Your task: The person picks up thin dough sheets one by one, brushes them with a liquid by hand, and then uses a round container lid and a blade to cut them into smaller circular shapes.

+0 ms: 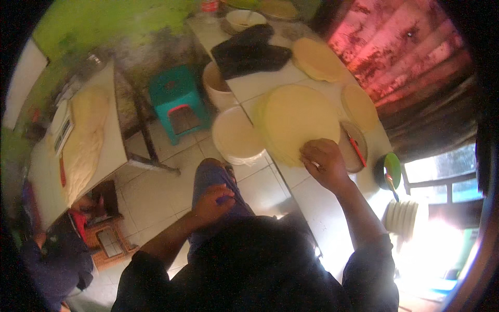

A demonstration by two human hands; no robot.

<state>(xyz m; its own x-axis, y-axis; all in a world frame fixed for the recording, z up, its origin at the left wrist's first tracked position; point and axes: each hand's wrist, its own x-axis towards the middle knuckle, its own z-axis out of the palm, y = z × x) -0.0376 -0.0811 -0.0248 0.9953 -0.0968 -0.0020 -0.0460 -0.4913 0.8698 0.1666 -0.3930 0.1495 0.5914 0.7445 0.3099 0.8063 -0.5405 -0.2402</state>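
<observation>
My right hand (321, 162) is at the near edge of a large round pale-yellow disc (300, 117), perhaps a flat dough sheet or a stack of them. The disc lies on a white tiled table (310, 202). The fingers are curled against its rim; whether they pinch it is too blurred to tell. Over my thigh, my left hand (213, 204) hangs with bent fingers, and I cannot make out anything in it. Just right of the disc lies a round board or lid (349, 156) with a red-handled tool (358, 152) on it.
Two smaller discs (317, 58) (360, 107) and dark cloth (249, 52) lie farther back. A green bowl (391, 169) with a brush is at right. Below stand a covered tub (237, 134) and teal stool (177, 101). Left, a person (58, 257) sits by a dough-covered table (111, 128).
</observation>
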